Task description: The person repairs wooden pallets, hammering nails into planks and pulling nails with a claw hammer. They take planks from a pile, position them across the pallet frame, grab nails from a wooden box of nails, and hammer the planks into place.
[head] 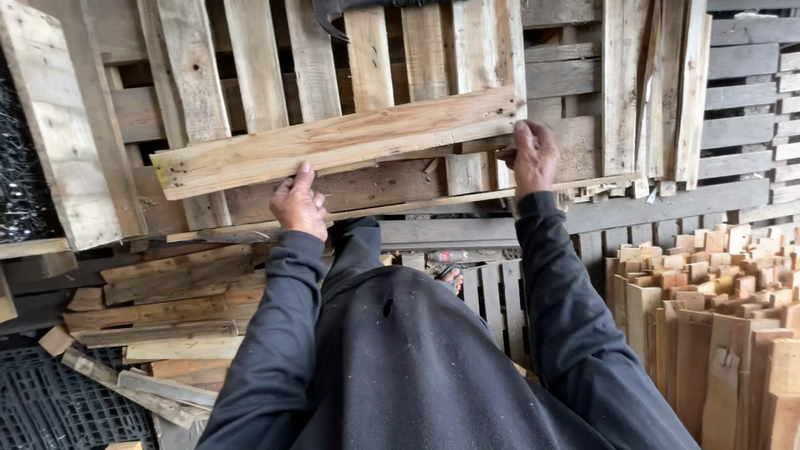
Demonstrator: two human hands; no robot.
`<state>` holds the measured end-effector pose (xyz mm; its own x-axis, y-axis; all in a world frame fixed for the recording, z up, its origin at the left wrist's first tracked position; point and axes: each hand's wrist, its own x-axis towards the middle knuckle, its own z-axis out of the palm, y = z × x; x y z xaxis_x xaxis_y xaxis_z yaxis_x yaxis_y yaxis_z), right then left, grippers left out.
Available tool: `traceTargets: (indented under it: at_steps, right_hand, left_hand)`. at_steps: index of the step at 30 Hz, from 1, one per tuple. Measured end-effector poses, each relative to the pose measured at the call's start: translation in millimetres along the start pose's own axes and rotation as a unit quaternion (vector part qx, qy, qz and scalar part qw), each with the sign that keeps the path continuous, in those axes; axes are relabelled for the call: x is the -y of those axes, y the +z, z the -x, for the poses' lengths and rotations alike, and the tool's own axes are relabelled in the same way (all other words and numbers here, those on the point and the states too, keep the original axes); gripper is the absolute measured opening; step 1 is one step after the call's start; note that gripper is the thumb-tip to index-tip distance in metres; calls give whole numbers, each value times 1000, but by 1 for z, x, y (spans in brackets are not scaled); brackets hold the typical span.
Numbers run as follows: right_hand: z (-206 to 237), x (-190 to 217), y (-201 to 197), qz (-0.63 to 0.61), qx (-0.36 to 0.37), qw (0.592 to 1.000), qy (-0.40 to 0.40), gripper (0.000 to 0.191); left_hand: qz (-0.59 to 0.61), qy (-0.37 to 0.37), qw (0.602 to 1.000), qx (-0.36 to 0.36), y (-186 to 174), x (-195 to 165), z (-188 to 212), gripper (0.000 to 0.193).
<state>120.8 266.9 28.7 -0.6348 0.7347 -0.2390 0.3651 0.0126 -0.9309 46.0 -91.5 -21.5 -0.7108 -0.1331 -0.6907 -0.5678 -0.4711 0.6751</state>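
A long pale wooden plank [333, 142] is held crosswise in front of me, tilted up a little toward the right. My left hand [298, 204] grips its lower edge left of the middle. My right hand [533, 157] holds its right end, fingers curled over the board. Both arms are in dark sleeves. Behind the plank lies a stack of wooden pallets [250, 75] with upright slats.
Loose boards [167, 308] lie piled at the lower left beside a black mesh [50, 408]. Short cut wooden pieces [717, 317] stand packed together at the right. A foot in a sandal [450, 277] rests on slats below. More pallets [742, 117] fill the right.
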Motion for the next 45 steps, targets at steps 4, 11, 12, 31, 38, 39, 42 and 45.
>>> traceTargets:
  at_steps: [4,11,12,31,38,39,42,45]
  right_hand:
    - [-5,3,3,-58,25,998,23,23]
    - [-10,-14,-17,5,16,999,47,19]
    - [-8,-17,-20,-9,15,999,49,20]
    - [6,-26,-23,-117,35,990,74,29]
    - [-2,-29,-32,-108,75,988,80,36]
    - [1,-22,-32,10,50,999,-13,36]
    - [11,10,-16,140,-5,976,-167,33]
    - [5,51,34,174,48,938,-294,23]
  left_hand:
    - [-29,-25,999,-4,0,-1,2,31]
    - [-47,2,998,-39,4,7,18,28]
    - [-58,3,997,-41,3,8,19,28]
    - [-108,7,994,-31,-6,12,17,39]
    - [-182,30,982,-40,4,5,62,38]
    - [-159,-18,986,-39,6,3,68,42]
    - [72,-181,978,71,22,-7,71,38]
    - [195,-231,922,240,49,-21,53,28]
